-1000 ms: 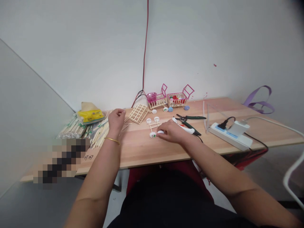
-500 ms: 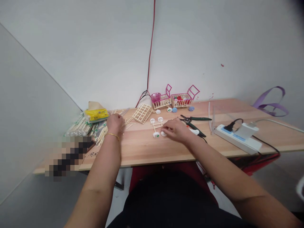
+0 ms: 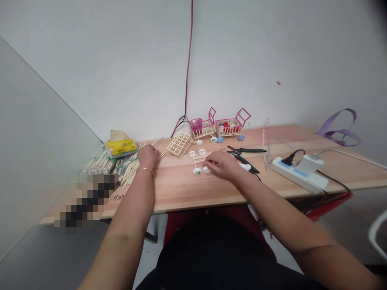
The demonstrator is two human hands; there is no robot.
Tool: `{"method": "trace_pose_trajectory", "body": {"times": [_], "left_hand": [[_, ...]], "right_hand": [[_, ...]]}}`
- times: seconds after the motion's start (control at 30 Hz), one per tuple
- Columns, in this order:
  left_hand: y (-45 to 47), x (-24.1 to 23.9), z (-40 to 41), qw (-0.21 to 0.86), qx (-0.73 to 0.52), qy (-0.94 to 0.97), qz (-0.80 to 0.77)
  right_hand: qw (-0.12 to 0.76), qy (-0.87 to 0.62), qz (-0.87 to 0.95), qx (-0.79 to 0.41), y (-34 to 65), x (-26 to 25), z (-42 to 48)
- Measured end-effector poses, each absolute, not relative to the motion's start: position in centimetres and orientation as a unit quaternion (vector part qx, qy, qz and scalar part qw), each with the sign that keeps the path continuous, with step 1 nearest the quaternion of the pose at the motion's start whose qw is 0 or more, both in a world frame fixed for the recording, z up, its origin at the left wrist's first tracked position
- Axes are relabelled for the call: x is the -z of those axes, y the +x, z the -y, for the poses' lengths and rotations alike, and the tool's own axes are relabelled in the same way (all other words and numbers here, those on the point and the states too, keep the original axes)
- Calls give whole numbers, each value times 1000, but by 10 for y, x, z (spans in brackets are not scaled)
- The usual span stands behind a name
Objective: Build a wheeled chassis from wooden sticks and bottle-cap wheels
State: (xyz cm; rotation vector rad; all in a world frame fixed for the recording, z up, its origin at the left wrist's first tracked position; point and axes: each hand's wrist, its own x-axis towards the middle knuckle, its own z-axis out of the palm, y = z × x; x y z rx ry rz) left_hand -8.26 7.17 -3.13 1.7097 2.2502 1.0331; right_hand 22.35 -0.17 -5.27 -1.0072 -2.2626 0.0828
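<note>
Since L hand [image 3: 148, 156] has just dropped to the loose sticks [image 3: 128, 175], they're prob. w/in reach; R hand [image 3: 222, 163] by wheeled frame [image 3: 198, 161], both hands' fingers bent, can't tell grip.

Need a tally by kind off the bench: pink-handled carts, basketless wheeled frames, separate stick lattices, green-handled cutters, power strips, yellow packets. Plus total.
Pink-handled carts: 2
Wheeled frames: 1
Stick lattices: 1
Green-handled cutters: 1
Power strips: 1
Yellow packets: 1
Total: 7
</note>
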Motion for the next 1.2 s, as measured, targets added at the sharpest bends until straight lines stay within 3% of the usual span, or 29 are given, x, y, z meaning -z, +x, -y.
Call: {"method": "trace_pose_trajectory", "body": {"times": [0.1,0.2,0.33,0.47,0.83,1.1,1.2], "left_hand": [[-75,14,-59,138,-436,564,-688],[-54,2,-43,273,-483,576,-600],[-18,1,-28,497,-461,558,-478],[6,8,-27,587,-444,517,-437],[25,11,-36,606,-410,543,-413],[27,24,-54,603,-383,575,-399],[23,30,-59,600,-364,586,-405]], "right_hand": [[345,-385,855,-37,224,51,1],[360,-381,851,-44,224,47,1],[367,-361,855,-66,224,30,0],[360,-363,853,-108,225,10,-5],[344,-445,737,-375,209,7,-30],[278,-459,744,-397,206,12,-38],[274,-459,770,-348,207,19,-40]]}}
